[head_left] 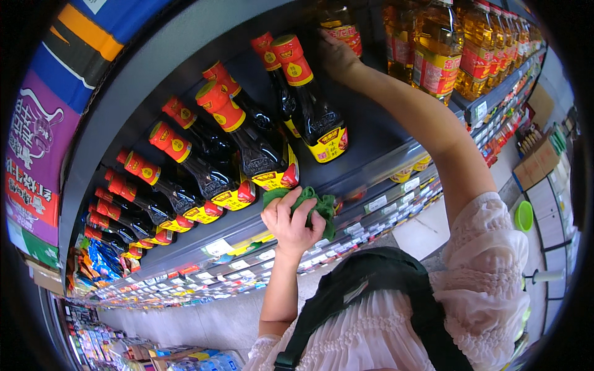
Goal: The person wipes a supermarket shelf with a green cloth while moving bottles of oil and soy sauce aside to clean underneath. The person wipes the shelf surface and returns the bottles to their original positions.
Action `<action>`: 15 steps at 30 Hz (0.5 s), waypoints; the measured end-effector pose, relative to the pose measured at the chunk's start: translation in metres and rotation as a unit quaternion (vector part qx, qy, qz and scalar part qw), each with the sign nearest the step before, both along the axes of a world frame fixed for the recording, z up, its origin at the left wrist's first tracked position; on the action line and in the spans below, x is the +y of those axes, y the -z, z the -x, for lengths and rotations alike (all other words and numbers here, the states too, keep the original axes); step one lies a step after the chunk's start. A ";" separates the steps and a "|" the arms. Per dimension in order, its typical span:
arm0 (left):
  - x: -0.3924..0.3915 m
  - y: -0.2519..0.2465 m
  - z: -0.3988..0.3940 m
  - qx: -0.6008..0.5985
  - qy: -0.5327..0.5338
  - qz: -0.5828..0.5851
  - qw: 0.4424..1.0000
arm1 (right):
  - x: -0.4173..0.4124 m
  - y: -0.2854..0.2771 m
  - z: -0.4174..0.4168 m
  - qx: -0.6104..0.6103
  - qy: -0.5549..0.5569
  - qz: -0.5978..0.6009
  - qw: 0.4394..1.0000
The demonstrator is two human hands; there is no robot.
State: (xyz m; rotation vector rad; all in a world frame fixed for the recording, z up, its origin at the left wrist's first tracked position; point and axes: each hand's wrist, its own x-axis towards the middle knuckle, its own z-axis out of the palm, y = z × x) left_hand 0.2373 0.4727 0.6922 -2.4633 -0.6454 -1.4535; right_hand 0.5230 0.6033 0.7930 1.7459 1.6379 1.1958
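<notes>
A bunched green cloth (320, 208) is held in my left hand (294, 225), at the shelf's front edge just below the base of a soy sauce bottle (260, 148). My right arm reaches deep over the shelf (371, 111). At its end my right hand (342, 58) grips the lower side of a cooking oil bottle (338, 23) with a red label; some of its fingers are hidden. Another dark soy sauce bottle (315, 106) with a red cap and yellow label stands between my two hands.
More red-capped sauce bottles (171, 181) line the shelf to the left. Large oil bottles (436, 51) stand in rows on the right. Price tags (218, 247) run along the shelf fronts. A carton (37, 139) sits above at left, and a green bowl (524, 216) is far right.
</notes>
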 end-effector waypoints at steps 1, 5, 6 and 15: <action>0.000 0.000 0.000 0.000 0.003 0.002 1.000 | 0.000 0.002 -0.006 -0.002 0.024 0.011 1.000; 0.000 0.000 0.000 -0.001 0.002 0.000 1.000 | -0.003 0.004 -0.026 0.018 0.066 0.033 0.997; 0.000 0.000 0.000 -0.004 0.002 -0.001 1.000 | -0.007 0.003 -0.028 0.035 0.076 0.036 0.996; -0.001 -0.001 -0.003 -0.007 0.014 -0.002 1.000 | -0.077 0.000 -0.039 0.229 -0.099 -0.103 0.963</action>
